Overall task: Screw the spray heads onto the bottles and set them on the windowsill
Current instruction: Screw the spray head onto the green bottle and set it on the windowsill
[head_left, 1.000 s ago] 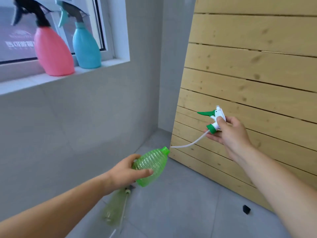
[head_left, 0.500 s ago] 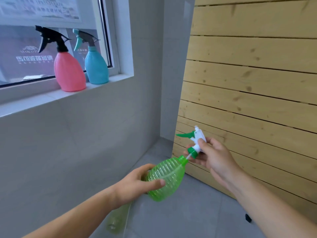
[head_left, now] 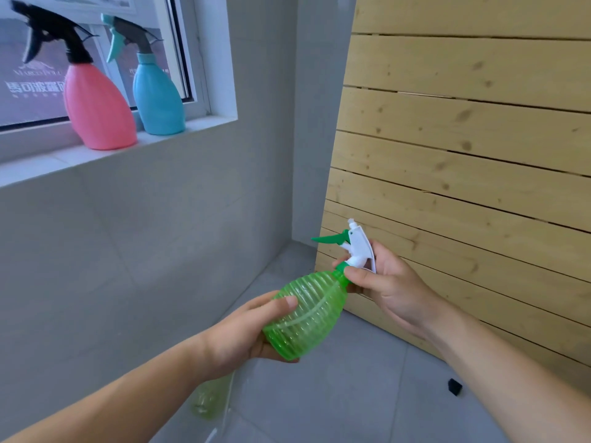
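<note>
A: R hand [head_left: 388,287], fingers first: thumb and forefinger pinched narrow on the green collar [head_left: 340,272] of the spray head [head_left: 356,247], white body resting back in the palm.

B: And the L?

A: L hand [head_left: 246,330] wrapped round the fat lower end of the green bottle [head_left: 307,318], thumb lying across the ribs. Firm hold, looks like.

B: Which way's the bottle lie from the pinch?

A: Down and to the left of the R fingers. Long axis tilted, base low by the L palm, neck up at the collar. Head sits in line w/ that axis, trigger pointing left. Collar's at the neck; can't tell if threads have caught.

B: So the twist's on the R hand.

A: Prob. yes, it's the one at the joint. L just braces.

B: Room?

A: Wooden slat panel [head_left: 463,161] close behind the R knuckles, tight-ish that side. Open air left and up.

B: Sill?

A: Windowsill [head_left: 198,126] up-left, well apart. Pink bottle [head_left: 97,113] and blue bottle [head_left: 158,97] stand there, heads on. Free ledge to the right of the blue one, near the frame edge. Another pale green bottle [head_left: 209,399] lies on the floor below the L wrist.
</note>
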